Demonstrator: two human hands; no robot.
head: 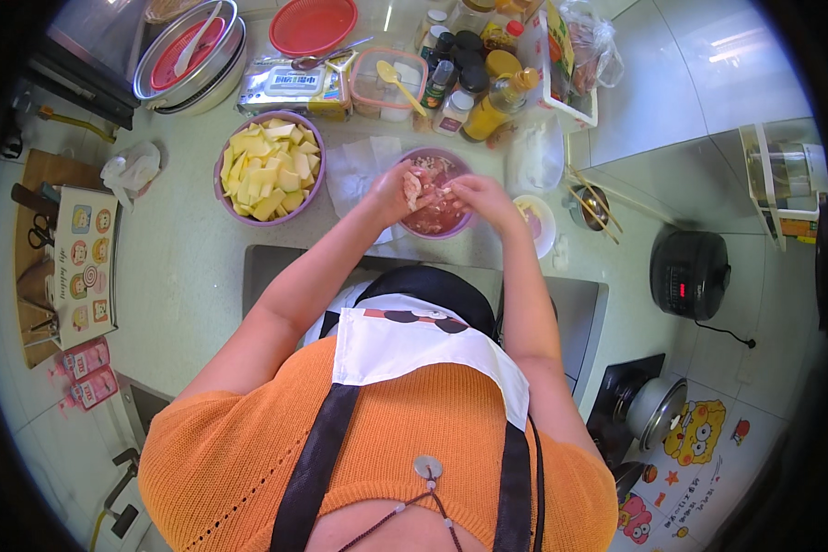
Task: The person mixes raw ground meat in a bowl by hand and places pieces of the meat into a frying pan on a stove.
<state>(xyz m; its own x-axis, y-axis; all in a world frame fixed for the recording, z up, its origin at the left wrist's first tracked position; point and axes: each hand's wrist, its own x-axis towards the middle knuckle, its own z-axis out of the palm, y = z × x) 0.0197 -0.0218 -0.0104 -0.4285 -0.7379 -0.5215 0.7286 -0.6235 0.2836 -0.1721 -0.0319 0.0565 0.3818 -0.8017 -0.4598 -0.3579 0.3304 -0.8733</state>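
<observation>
My left hand (pixel 389 196) is cupped over a purple bowl (pixel 468 164) and holds a pale lump of raw meat (pixel 412 190). Close beside it, my right hand (pixel 486 197) has its fingers bent together over the same bowl. Pale bits show near those fingertips, but whether they are gripped is hard to tell. Wet raw meat (pixel 436 219) with light chopped bits lies in the bowl. Left of it stands a larger purple basin (pixel 319 176) heaped with pale yellow, green-edged vegetable slices (pixel 272 169). A white sheet (pixel 359 172) lies between the two.
A small white dish (pixel 544 228) sits close by my right hand. Farther right, chopsticks (pixel 593 214) rest across a metal cup (pixel 588 205). Seasoning bottles (pixel 493 103), a lidded plastic box (pixel 386 72) and a wipes pack (pixel 293 83) line the back. The rice cooker (pixel 690 272) stands right.
</observation>
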